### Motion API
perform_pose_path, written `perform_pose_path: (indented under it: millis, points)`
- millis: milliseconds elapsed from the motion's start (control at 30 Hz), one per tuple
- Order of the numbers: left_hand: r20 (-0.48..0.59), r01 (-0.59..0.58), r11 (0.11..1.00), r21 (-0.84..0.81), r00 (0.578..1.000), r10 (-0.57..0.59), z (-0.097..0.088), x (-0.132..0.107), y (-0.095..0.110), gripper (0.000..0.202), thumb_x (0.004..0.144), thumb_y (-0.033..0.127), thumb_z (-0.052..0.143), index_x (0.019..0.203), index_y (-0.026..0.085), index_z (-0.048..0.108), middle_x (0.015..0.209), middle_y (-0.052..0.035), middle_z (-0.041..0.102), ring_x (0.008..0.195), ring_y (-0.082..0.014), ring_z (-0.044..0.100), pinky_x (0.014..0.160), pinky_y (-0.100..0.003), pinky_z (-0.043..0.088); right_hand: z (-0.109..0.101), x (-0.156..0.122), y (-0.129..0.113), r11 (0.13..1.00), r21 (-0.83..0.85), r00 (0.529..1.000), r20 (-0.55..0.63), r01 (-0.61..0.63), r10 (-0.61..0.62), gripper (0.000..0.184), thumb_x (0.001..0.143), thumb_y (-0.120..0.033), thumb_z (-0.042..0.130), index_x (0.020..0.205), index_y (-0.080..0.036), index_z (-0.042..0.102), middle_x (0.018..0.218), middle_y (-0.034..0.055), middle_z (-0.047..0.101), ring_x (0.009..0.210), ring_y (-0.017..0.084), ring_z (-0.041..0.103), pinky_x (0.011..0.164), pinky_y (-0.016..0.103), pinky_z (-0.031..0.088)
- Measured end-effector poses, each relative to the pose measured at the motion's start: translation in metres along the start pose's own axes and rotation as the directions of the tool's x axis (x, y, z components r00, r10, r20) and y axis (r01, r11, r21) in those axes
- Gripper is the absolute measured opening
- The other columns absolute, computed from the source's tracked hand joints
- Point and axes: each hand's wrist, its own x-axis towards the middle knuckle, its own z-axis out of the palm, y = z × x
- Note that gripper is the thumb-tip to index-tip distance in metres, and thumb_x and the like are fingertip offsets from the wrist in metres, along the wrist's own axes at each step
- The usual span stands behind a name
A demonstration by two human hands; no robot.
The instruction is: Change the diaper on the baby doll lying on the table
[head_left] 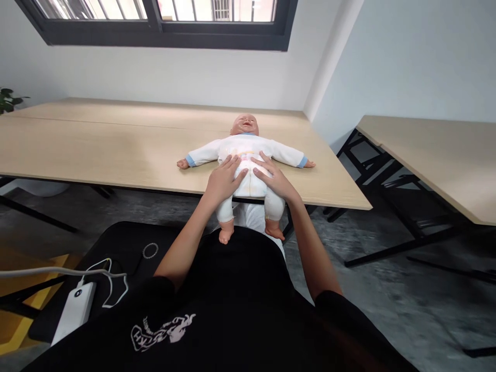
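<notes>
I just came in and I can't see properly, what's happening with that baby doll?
A person has their left hand and right hand resting on the tummy of a baby doll. The doll lies on its back on a pale wooden table, wearing a white outfit with blue cuffs. Its arms are stretched out and its legs hang over the table's edge.

A white power bank (pixel 73 312) lies near a bracelet (pixel 150 251).

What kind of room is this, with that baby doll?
Probably a baby-care practice room or classroom: a plastic baby doll in a white suit lies on a long pale wooden table, beside a second matching table.
</notes>
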Motion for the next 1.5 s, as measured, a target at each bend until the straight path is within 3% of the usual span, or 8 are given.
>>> perform_pose_path:
  millis: [200,567,733,833,900,1033,1300,1500]
  points:
    - [-0.001,-0.036,0.994,-0.104,0.999,0.037,0.003,-0.010,-0.011,0.057,0.106,0.047,0.038,0.154,0.016,0.043,0.163,-0.0120,0.036,0.157,-0.0257,0.024,0.127,-0.048,0.026,0.001,-0.003,0.008,0.997,0.072,0.999,-0.042,0.035,-0.032,0.074,0.093,-0.078,0.045,0.148,-0.029,0.054,0.165,0.0014,0.025,0.158,0.022,0.016,0.132,0.046,0.011]
    - [-0.138,-0.076,0.991,-0.112,0.989,0.060,0.011,-0.037,-0.016,0.060,0.105,0.054,0.036,0.155,0.021,0.041,0.162,-0.0109,0.040,0.156,-0.0267,0.025,0.128,-0.049,0.025,0.004,-0.011,0.003,0.999,0.020,0.992,-0.120,0.030,-0.028,0.076,0.094,-0.075,0.045,0.149,-0.024,0.053,0.162,0.0034,0.031,0.156,0.021,0.023,0.132,0.043,0.018]
    - [-0.172,-0.001,1.000,0.007,0.985,0.002,0.017,-0.061,-0.013,0.085,0.094,0.068,0.053,0.161,0.022,0.028,0.165,-0.0159,0.033,0.153,-0.0313,0.032,0.124,-0.051,0.031,0.016,-0.041,-0.006,0.977,-0.191,0.974,-0.221,-0.095,0.051,0.077,0.096,-0.071,0.041,0.158,-0.025,0.038,0.162,0.0028,0.032,0.152,0.026,0.032,0.127,0.050,0.029]
    - [-0.163,0.073,0.993,0.096,0.985,-0.057,0.020,-0.076,-0.010,0.089,0.093,0.066,0.057,0.163,0.025,0.021,0.167,-0.0154,0.026,0.154,-0.0319,0.030,0.125,-0.055,0.026,0.026,-0.065,-0.006,0.927,-0.328,0.955,-0.283,-0.180,0.085,0.096,0.088,-0.076,0.052,0.163,-0.024,0.025,0.159,0.0079,0.038,0.143,0.034,0.043,0.121,0.055,0.036]
    - [-0.166,0.104,0.989,0.107,0.982,-0.085,0.022,-0.084,-0.009,0.089,0.093,0.061,0.058,0.164,0.027,0.016,0.168,-0.0141,0.024,0.155,-0.0312,0.027,0.127,-0.055,0.021,0.032,-0.079,-0.002,0.897,-0.392,0.941,-0.330,-0.207,0.073,0.108,0.083,-0.080,0.057,0.164,-0.021,0.019,0.158,0.0109,0.038,0.142,0.036,0.044,0.122,0.057,0.032]
    - [-0.166,0.149,0.989,0.008,0.975,-0.146,0.025,-0.092,-0.011,0.093,0.092,0.050,0.063,0.165,0.028,0.010,0.166,-0.0127,0.030,0.153,-0.0305,0.032,0.129,-0.056,0.017,0.042,-0.091,0.010,0.865,-0.413,0.902,-0.422,-0.284,0.095,0.106,0.082,-0.080,0.054,0.160,-0.013,0.027,0.159,0.0146,0.035,0.146,0.036,0.039,0.127,0.057,0.022]
    - [-0.196,0.214,0.956,-0.200,0.947,-0.253,0.016,-0.092,-0.008,0.080,0.089,0.036,0.063,0.160,0.028,0.026,0.161,-0.0093,0.042,0.148,-0.0317,0.041,0.128,-0.055,0.024,0.040,-0.090,0.012,0.893,-0.332,0.884,-0.448,-0.305,0.135,0.088,0.083,-0.068,0.054,0.150,-0.013,0.045,0.153,0.0122,0.046,0.147,0.038,0.035,0.125,0.059,0.025]
    - [-0.229,0.199,0.973,-0.117,0.948,-0.221,0.025,-0.098,-0.004,0.083,0.091,0.037,0.061,0.161,0.025,0.020,0.162,-0.0130,0.038,0.148,-0.0337,0.040,0.127,-0.057,0.025,0.041,-0.094,0.006,0.922,-0.289,0.888,-0.446,-0.258,0.109,0.084,0.085,-0.070,0.053,0.149,-0.014,0.045,0.150,0.0107,0.049,0.143,0.034,0.042,0.129,0.055,0.021]
